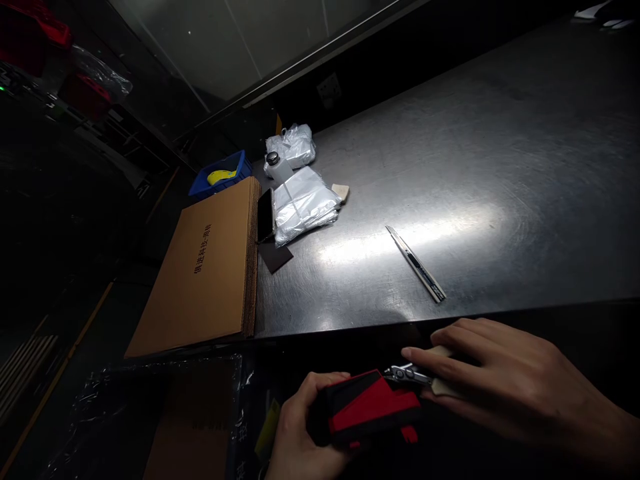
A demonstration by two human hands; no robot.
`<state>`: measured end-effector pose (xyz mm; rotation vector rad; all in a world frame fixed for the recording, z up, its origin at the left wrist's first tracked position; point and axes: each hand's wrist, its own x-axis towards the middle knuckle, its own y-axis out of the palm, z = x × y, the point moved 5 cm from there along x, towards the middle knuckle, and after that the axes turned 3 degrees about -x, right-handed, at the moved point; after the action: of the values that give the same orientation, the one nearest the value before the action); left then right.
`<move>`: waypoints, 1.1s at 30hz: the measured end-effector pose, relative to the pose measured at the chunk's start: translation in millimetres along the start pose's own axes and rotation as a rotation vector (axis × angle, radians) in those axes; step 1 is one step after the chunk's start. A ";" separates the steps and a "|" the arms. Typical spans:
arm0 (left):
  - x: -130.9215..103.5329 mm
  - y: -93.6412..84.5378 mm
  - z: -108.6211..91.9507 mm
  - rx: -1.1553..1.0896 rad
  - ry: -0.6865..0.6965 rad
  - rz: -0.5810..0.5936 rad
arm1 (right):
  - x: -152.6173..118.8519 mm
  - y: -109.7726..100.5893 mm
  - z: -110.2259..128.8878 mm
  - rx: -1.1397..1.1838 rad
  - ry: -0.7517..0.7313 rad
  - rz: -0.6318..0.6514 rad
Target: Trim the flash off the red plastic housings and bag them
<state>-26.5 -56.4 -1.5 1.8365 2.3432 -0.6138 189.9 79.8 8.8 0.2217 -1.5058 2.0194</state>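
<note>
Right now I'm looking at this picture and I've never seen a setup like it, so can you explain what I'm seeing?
There's no robot here, just a person's two bare hands. The single picture comes from a camera worn on the head, looking forward and down. The left hand holds a red and black piece. The right hand holds a plier-like tool with pale handles, its tip at the piece's edge; whether they touch is hard to tell. Both hands are in front of a metal bench. On it lie a slim knife and clear plastic packets, with a white bottle among them. To the left is a stack of flat cardboard, with a blue bin behind it.
</note>
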 end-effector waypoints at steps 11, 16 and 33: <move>1.9 2.0 0.1 0.013 -0.014 0.018 | 0.6 -1.8 0.6 -0.004 -0.010 0.001; 1.4 2.3 -1.1 0.046 -0.018 0.020 | 3.9 -4.5 1.3 -0.017 -0.028 0.000; 2.3 3.5 -0.3 -0.036 0.004 0.009 | 2.6 -7.2 1.8 -0.026 -0.047 0.018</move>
<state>-23.7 -53.5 -2.9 1.8344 2.3311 -0.5638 191.4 80.3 16.5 0.2474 -1.5679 2.0201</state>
